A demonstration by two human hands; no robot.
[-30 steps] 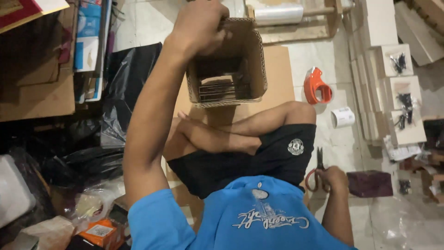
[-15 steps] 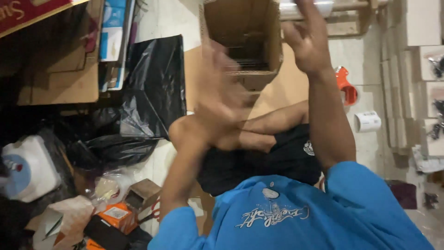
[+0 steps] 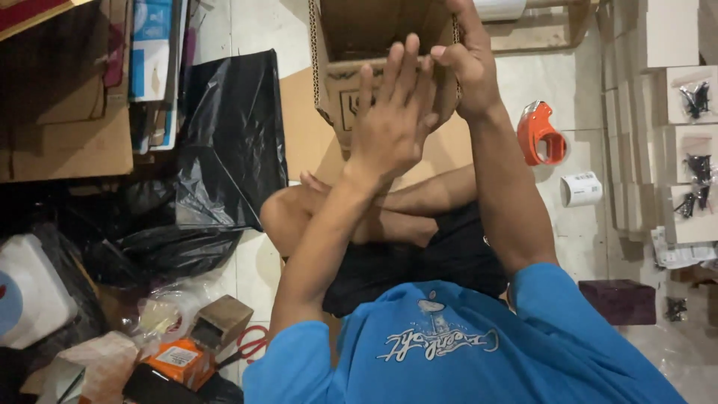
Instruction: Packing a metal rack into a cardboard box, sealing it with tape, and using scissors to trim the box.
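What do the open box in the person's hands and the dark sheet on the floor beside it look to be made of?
The box: brown corrugated cardboard, matt; fluting shows along its cut edge. The dark sheet: probably thin black plastic film, glossy and wrinkled. The left hand lies flat on the box; the right hand grips its rim.

An orange tape dispenser (image 3: 540, 135) lay right of centre, black plastic bags (image 3: 224, 150) at left, scissors (image 3: 250, 346) lower left.

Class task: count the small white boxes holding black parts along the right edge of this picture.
3, stacked down the right edge: top box, middle box, bottom box. More may lie outside the frame.
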